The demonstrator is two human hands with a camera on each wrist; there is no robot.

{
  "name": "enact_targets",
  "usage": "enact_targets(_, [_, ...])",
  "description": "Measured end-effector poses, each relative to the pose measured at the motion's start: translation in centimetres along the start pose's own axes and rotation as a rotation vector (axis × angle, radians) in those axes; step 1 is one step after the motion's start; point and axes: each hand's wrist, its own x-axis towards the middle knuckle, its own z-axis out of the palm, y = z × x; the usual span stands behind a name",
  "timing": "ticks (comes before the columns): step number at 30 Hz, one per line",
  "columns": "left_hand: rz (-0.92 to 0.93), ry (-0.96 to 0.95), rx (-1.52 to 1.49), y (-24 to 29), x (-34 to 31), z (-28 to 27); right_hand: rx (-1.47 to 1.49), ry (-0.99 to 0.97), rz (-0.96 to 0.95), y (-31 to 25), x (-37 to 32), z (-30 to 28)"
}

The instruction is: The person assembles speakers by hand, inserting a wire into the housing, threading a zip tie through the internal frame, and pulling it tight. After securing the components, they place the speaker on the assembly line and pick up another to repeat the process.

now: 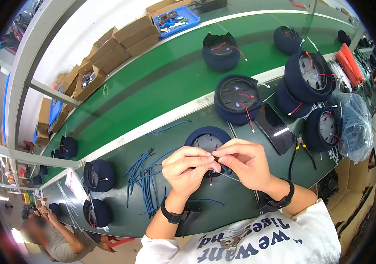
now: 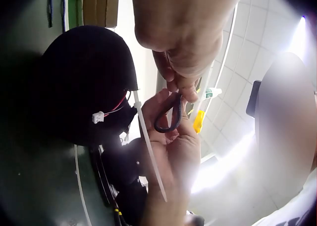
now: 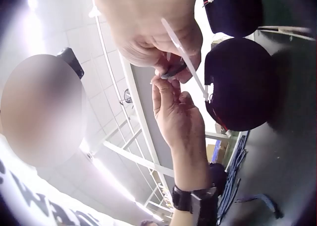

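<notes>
Hands at bench (image 1: 240,193), head view: my left hand (image 1: 187,169) and right hand (image 1: 243,160) meet fingertip to fingertip just above a dark round shell (image 1: 203,138). Left wrist view: both hands pinch a black wire (image 2: 167,119), bent into a small loop, with a white tie (image 2: 148,146) beside it. Right wrist view: tie crosses my right fingers, shell close behind.

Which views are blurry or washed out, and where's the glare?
Head view: sharp on the left hand and right hand, but fisheye bends the green belt and the corners go black. Left wrist view: ceiling-light glare washes out the lower right; the black wire loop is readable. Right wrist view: the near fingers are soft, the cable tie crisp.
</notes>
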Motion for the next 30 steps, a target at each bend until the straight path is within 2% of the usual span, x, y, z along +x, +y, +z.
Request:
enact_targets(3, [0.069,-0.021,0.112,0.1,0.2,-0.4,0.208,-0.039,0.177,0.4,0.0,-0.3])
enact_targets(6, [0.106,-0.081,0.203,0.1,0.8,-1.0,0.285,-0.132,0.426,-0.2,0.6,-1.5])
enact_targets(9, [0.091,-0.136,0.216,0.3,1.2,-1.2,0.26,-0.158,0.469,-0.1,0.8,-2.1])
enact_targets(14, [0.144,-0.141,0.304,0.7,1.7,-1.3,0.159,-0.16,0.327,-0.4,0.6,-1.6])
enact_targets(17, [-0.159,-0.409,0.348,2.0,4.1,-4.7,0.106,-0.079,0.291,-0.8,0.5,-1.4])
enact_targets(18, [-0.16,-0.603,0.411,0.6,4.0,-6.0,0.091,-0.035,0.286,-1.0,0.5,-1.4])
enact_targets(21, [-0.33,-0.697,0.405,-1.2,1.7,-5.2,-0.087,-0.04,0.149,-1.8,0.7,-1.9])
enact_targets(25, [-0.386,-0.623,0.331,-0.7,-0.8,-4.1,-0.385,-0.113,0.094,-3.5,-0.1,-2.8])
enact_targets(26, [-0.329,-0.632,0.209,-1.8,-0.7,-3.9,-0.518,-0.143,0.0,-4.7,-0.3,-2.6])
enact_targets(29, [-0.274,-0.58,0.086,-4.0,-1.7,-2.8,-0.601,-0.155,0.02,-4.8,-1.5,-1.4])
enact_targets(30, [-0.203,-0.547,0.138,-4.3,-2.2,-2.4,-0.667,-0.158,-0.022,-4.5,-2.0,-1.0])
